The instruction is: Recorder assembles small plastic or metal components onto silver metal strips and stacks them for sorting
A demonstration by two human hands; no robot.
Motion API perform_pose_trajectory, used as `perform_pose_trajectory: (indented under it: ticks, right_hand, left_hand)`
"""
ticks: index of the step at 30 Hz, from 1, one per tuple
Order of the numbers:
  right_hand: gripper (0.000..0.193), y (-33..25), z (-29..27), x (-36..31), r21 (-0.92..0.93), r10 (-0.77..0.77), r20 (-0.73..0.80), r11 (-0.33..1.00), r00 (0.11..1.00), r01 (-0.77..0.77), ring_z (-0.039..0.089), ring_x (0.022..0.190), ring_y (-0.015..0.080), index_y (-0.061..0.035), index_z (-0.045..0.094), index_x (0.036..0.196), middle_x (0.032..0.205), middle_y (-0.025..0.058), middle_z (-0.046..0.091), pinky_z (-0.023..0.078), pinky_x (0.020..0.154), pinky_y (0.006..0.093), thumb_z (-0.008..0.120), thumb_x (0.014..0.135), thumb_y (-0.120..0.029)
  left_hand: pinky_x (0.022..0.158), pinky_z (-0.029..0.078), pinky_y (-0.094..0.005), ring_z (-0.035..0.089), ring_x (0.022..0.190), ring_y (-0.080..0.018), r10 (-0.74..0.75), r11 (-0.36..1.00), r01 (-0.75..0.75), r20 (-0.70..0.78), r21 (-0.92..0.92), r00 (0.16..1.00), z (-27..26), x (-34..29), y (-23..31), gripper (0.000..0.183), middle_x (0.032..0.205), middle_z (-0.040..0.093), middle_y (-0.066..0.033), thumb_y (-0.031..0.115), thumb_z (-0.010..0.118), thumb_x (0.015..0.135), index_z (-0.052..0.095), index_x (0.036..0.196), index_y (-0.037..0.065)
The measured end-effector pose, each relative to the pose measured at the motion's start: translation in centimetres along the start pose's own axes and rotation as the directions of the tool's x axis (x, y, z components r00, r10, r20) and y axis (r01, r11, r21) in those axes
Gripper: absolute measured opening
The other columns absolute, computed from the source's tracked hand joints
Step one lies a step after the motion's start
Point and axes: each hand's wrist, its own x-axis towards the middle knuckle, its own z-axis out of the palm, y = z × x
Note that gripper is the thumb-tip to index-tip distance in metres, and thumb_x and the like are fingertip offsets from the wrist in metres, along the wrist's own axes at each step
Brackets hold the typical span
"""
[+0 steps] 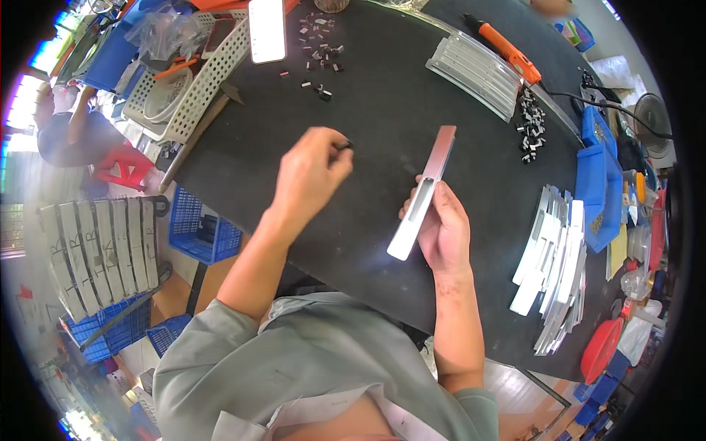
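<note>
My right hand (446,226) grips a long, flat silver metal bar (413,223) near its middle, holding it tilted above the black table. A small slot shows in the bar beside my thumb. Left of it, my left hand (312,167) is raised over the table, thumb and fingers pinched on a small black part (344,145). The kind of that part is too small to make out. Small black and white parts (323,55) lie scattered beyond my left hand. Another heap of such parts (531,126) sits at the right, next to several stacked metal bars (476,73).
A pile of silver bars (551,264) lies at the right. An orange electric screwdriver (507,51) rests at the far right. Blue bins (599,191) line the right edge. A white perforated basket (209,77) and a phone with a lit screen (267,31) are at the far left.
</note>
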Motion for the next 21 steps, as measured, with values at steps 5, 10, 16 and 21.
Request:
perform_pose_trajectory:
  ticks: [5,10,16,21]
  right_hand:
    - [0.031,0.8,-0.8,-0.3,0.163,0.077,0.232,0.980,0.970,-0.117,0.071,0.110,0.0306,0.0033,0.063,0.123,0.121,0.0201,0.071,0.055,0.102,0.0445,0.057,0.109,-0.024]
    - [0.037,1.7,1.6,-0.7,0.133,0.128,0.316,0.975,0.940,-0.177,0.070,0.114,0.0256,0.0015,0.067,0.120,0.122,0.0157,0.072,0.054,0.102,0.0418,0.058,0.108,-0.032]
    - [0.036,2.3,0.4,-0.5,-0.323,0.324,0.494,0.930,0.807,-0.176,0.072,0.104,0.0217,0.0003,0.069,0.110,0.108,0.0128,0.075,0.056,0.096,0.0368,0.059,0.108,-0.035]
    - [0.024,2.4,1.0,-0.6,-0.442,0.397,0.475,0.879,0.786,-0.177,0.071,0.101,0.0181,0.0004,0.070,0.110,0.105,0.0096,0.075,0.056,0.095,0.0342,0.066,0.105,-0.023]
  left_hand:
    - [0.120,0.038,-0.0464,0.047,0.145,-0.0369,0.400,0.915,-0.369,0.257,-0.163,0.880,-2.4,-2.1,2.7,0.066,0.152,0.054,-0.0169,0.006,0.079,0.082,0.056,0.144,0.004]
    - [0.118,0.043,-0.0456,0.054,0.141,-0.0341,0.467,0.735,-0.335,0.081,-0.590,0.881,1.4,-4.5,2.8,0.054,0.145,0.062,-0.0178,-0.010,0.067,0.091,0.055,0.143,0.000]
    - [0.087,0.058,-0.0390,0.073,0.094,-0.0285,0.469,0.566,-0.539,-0.293,-0.624,0.833,-4.9,0.6,10.2,0.024,0.102,0.073,-0.0187,0.009,0.058,0.104,0.065,0.121,-0.006]
    - [0.090,0.058,-0.0414,0.074,0.098,-0.0304,0.289,0.953,-0.297,-0.457,0.056,0.841,-5.0,1.0,6.9,0.028,0.101,0.074,-0.0227,0.016,0.058,0.104,0.068,0.109,-0.010]
